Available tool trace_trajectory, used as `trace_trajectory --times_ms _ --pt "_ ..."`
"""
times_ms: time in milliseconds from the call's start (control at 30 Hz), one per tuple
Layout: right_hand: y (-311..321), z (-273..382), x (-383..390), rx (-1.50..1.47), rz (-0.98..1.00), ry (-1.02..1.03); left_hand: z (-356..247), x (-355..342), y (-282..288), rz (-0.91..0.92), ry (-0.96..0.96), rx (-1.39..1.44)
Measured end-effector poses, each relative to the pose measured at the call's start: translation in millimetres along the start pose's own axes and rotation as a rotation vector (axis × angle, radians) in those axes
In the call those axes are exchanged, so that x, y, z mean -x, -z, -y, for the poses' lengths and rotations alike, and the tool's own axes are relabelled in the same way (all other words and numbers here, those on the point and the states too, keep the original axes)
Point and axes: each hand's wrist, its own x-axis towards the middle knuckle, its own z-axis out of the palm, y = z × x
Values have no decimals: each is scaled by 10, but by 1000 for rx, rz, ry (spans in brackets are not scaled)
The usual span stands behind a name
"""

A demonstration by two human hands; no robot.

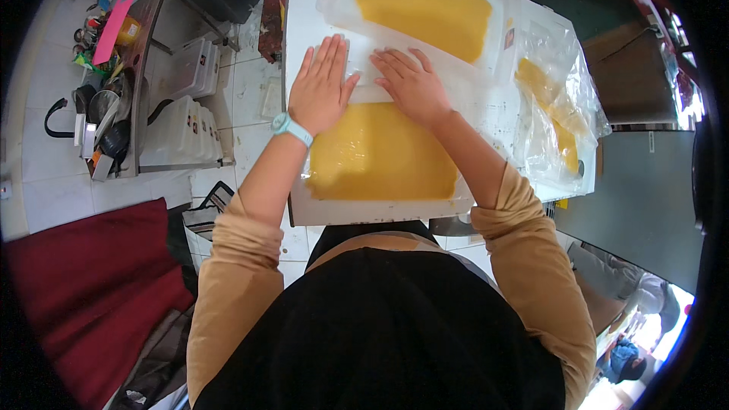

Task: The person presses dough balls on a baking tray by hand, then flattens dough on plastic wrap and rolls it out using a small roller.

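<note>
A flat yellow slab in clear plastic lies on the white table, close to its near edge. Just beyond the slab's far edge my left hand rests flat, fingers stretched out and pointing away from me. To its right my right hand is also laid flat, its fingers spread and angled toward the left. Both palms seem to press on the clear plastic or the white surface; which one, I cannot tell. Past my hands stands a clear plastic tub, with another yellow slab inside it.
At the table's right lies a crumpled clear bag with yellow strips. A metal rack on the left holds kitchenware and clear tubs. A dark red cloth is at the lower left; a grey panel stands right.
</note>
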Motion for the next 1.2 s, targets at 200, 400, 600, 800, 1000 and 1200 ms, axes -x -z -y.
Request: trace_trajectory --times_ms 200,400,600,800,1000,1200 --pt "17 392 241 -267 69 41 153 272 143 -186 191 559" --pt "179 563 239 -286 44 -222 401 366 309 338 212 867" --pt "357 1239 570 -330 156 -81 515 387 104 381 50 653" --pt "465 1449 1148 -356 89 -30 182 569 100 66 123 599" --pt "412 911 932 -181 102 -423 -613 1105 124 -124 179 464" --pt "373 328 619 -141 47 -519 -636 1110 69 -2 91 136"
